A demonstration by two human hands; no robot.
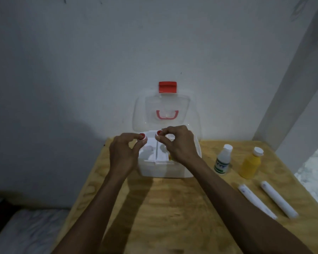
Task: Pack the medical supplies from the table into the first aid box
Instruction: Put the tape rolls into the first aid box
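Observation:
A white first aid box stands open on the wooden table, its clear lid with a red latch leaning against the wall. My left hand pinches a small red-capped item over the box's left side. My right hand pinches another small red-capped item over the middle of the box. Inside, a divider and some pale contents show dimly. To the right of the box stand a white bottle and a yellow bottle.
Two white rolled packs lie on the table's right side, near its edge. A white wall rises right behind the box. A light mattress lies low at the left, beyond the table's left edge.

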